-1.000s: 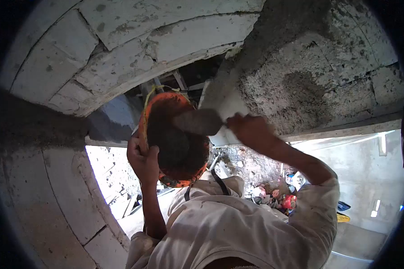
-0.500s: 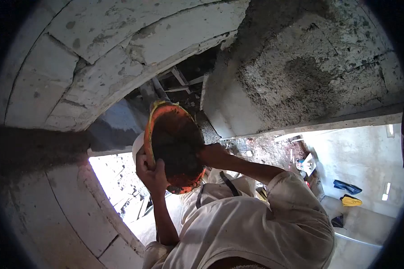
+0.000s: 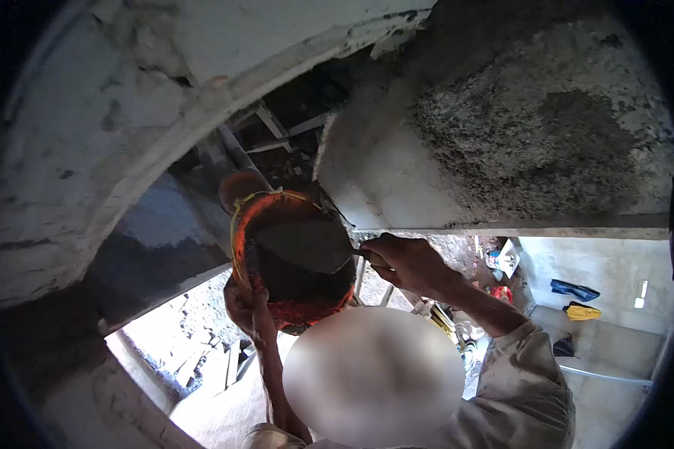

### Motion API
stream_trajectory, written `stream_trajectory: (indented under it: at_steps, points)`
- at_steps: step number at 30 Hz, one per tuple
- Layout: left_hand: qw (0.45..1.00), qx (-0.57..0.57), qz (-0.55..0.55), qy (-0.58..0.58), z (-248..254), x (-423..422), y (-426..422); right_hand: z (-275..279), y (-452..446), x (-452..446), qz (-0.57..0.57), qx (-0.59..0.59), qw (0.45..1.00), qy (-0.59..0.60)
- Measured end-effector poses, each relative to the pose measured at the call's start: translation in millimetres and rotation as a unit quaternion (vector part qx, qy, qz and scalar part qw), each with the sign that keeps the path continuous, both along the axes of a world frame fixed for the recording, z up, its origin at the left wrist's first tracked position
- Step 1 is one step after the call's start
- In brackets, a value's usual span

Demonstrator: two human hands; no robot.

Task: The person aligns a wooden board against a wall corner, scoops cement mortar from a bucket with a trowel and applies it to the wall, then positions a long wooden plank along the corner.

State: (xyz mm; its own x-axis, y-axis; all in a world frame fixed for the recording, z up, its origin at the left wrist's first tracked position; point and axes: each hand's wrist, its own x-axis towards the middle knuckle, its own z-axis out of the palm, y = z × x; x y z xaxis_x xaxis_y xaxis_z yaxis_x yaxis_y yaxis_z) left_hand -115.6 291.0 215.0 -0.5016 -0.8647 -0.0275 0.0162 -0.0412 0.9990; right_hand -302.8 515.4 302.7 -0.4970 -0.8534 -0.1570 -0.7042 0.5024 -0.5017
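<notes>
An orange bucket point(image 3: 307, 310) with a yellowish rim is tilted so that its mouth faces me. My left hand point(image 3: 246, 302) grips its lower left rim, thumb at the edge. Dark grey mortar point(image 3: 284, 283) seems to lie inside, in shadow. My right hand point(image 3: 408, 262) is closed around the handle of what looks like a trowel point(image 3: 301, 244); its broad grey blade is over the bucket's mouth. Most of the handle is hidden by my fingers. A blurred pale oval covers the area below the bucket.
Above right is a block wall point(image 3: 382, 168) with rough, damp mortar point(image 3: 532, 142) on it. A curved pale masonry edge point(image 3: 202, 112) arches over the left. Lower right, a blue cloth point(image 3: 574, 290) and a yellow cloth point(image 3: 581, 311) are by a pale wall. Wood pieces point(image 3: 273, 123) show behind the bucket.
My right hand has drawn back from the bucket's inside to the right, and the grey blade now shows. The bucket's mouth faces me more. The view has shifted.
</notes>
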Motion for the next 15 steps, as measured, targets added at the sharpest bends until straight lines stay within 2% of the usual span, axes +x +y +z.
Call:
stream_trajectory:
  at_steps: [1, 3, 6, 7, 9, 10, 11, 12, 13, 14, 15]
  points:
    - [1.000, -0.011, 0.009, -0.018, -16, -5, -2, 7, -4, -9, 0.024, 0.036, 0.999, -0.001]
    - [0.999, 0.005, -0.005, -0.040, -54, 4, -6, 16, -7, -28, 0.075, 0.027, 0.997, -0.024]
    - [0.996, 0.061, 0.061, 0.020, -64, -4, -6, 17, -16, -56, 0.119, -0.014, 0.989, -0.083]
    - [0.996, 0.039, 0.080, 0.005, -68, -4, -8, 14, -20, -70, 0.121, -0.013, 0.989, -0.085]
    - [0.997, 0.029, 0.077, 0.013, -94, 18, -14, 7, -27, -102, 0.134, 0.003, 0.944, -0.303]
    - [0.989, 0.027, 0.137, -0.055, -73, 1, -7, -3, -25, -121, 0.036, 0.042, 0.890, -0.452]
    - [0.989, 0.028, 0.136, -0.056, -78, 5, -7, 3, -29, -138, -0.024, 0.050, 0.903, -0.427]
    - [0.984, 0.016, 0.145, -0.102, -85, 15, -7, -29, -8, -184, -0.061, 0.031, 0.888, -0.455]
    - [0.977, 0.005, 0.151, -0.152, -87, 23, -7, -18, -5, -203, -0.220, -0.068, 0.904, -0.362]
    - [0.983, -0.035, 0.111, -0.143, -73, 21, -6, -8, 5, -231, -0.300, -0.050, 0.931, -0.203]
    - [0.983, -0.037, 0.109, -0.145, -62, 18, -6, 3, 33, -249, -0.320, -0.208, 0.911, -0.154]
